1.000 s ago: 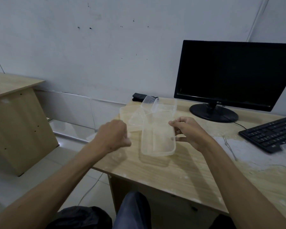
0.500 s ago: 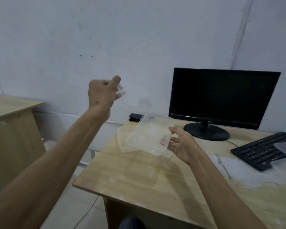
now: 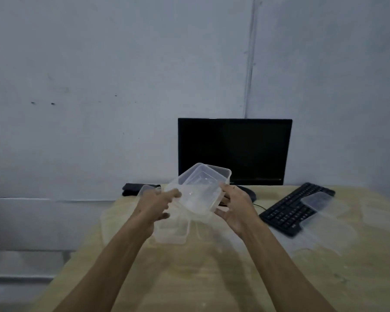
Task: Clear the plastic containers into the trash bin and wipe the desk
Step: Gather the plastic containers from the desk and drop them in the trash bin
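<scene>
Clear plastic container [image 3: 200, 192] lifted above the desk [image 3: 212, 278], tilted, in front of the monitor [image 3: 234, 152]; gripped between right hand [image 3: 236, 210], fingers curled on its right edge, and left hand [image 3: 154, 204], fingers curled at its left side; more clear containers [image 3: 171, 230] lying on the desk beneath; another container [image 3: 318, 201] resting across the keyboard [image 3: 286, 212]; dark object [image 3: 133, 189] at the desk's back edge.

The monitor [image 3: 234, 149] base is mostly hidden behind the right hand [image 3: 235, 209] and the clear containers [image 3: 198, 190]. Motion blur smears a lid [image 3: 316, 200] lying over the keyboard [image 3: 288, 210], and how many containers are stacked cannot be told. Both forearms and the bench [image 3: 189, 278] are cut off at the bottom edge.
</scene>
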Available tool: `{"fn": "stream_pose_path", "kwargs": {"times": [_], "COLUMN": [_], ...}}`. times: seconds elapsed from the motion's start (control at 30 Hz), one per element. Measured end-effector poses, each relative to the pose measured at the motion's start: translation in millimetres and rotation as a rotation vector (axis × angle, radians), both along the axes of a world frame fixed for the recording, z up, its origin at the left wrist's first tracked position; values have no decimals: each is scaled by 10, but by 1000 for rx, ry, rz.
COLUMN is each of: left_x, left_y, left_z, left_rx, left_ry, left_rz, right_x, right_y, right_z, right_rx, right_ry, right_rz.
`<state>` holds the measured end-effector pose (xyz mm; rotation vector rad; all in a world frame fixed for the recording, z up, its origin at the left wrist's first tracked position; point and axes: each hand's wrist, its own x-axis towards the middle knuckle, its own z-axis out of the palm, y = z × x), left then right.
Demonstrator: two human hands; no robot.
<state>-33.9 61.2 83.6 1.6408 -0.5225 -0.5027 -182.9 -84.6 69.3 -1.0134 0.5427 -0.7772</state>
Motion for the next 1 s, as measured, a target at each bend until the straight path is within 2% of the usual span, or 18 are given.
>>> {"fn": "stream_pose_path", "kwargs": {"times": [0.07,0.13,0.3,0.53,0.63,0.73,0.8,0.9,1.0], "left_x": [5,-5,-22,-85,-125,-84,-39,-8,29], "left_y": [-50,-98,-327,-480,-537,-552,-566,-598,-673], "left_z": [-37,-44,-103,-194,-190,-162,-106,47,100], "left_rx": [186,243,171,132,146,155,127,-42,-193], "left_ry": [-114,-167,-235,-317,-406,-421,-294,72,245], "left_rz": [-77,-166,-257,-208,-194,-209,-276,-398,-434], "right_x": [-76,-129,-149,-71,-13,-11,-30,-23,16], "right_y": [-85,-153,-216,-248,-219,-195,-201,-224,-191], "right_z": [-14,-23,-45,-64,-77,-80,-86,-94,-64], "right_rx": [-3,-28,-91,-111,-197,-335,-402,-464,-503], "right_ry": [3,14,15,48,69,113,123,107,131], "right_rz": [-25,-16,43,-19,-81,-142,-166,-116,-41]}}
